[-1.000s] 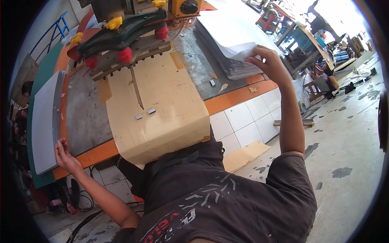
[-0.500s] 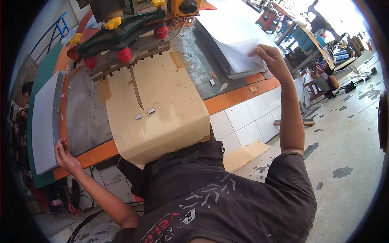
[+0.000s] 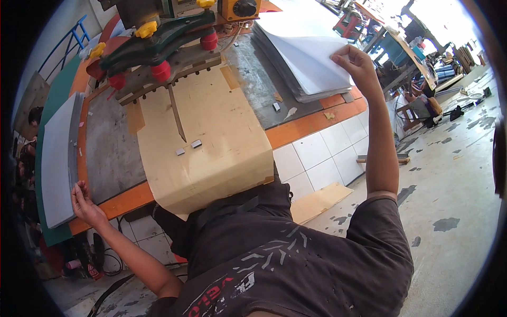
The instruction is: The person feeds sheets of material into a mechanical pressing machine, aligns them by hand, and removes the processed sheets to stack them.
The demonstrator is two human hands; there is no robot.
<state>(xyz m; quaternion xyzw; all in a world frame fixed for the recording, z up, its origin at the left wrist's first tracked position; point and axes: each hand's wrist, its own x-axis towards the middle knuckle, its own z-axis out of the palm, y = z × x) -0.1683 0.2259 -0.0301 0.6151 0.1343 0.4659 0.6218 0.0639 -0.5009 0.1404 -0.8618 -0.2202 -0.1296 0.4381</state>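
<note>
My right hand pinches the near corner of the top white sheet, lifting it in a curve off a thick stack of sheets at the right. At the far left, my left hand is by the near edge of another stack of white sheets, fingertips pressed together; whether they hold anything is hidden. Between the stacks, a tan board lies taped under the press head and bends down over the front edge. Two small white-topped blocks sit on it near the tip of a thin strip.
The press's dark green clamp arm with red feet and yellow knobs spans the back. Orange edging runs along the table front. Another tan piece lies on the floor at right. Far right, a person sits on the floor beside cluttered benches.
My right hand has moved slightly up and right, drawing the sheet's corner further across, so its curl is broader. My left hand has stayed in place.
</note>
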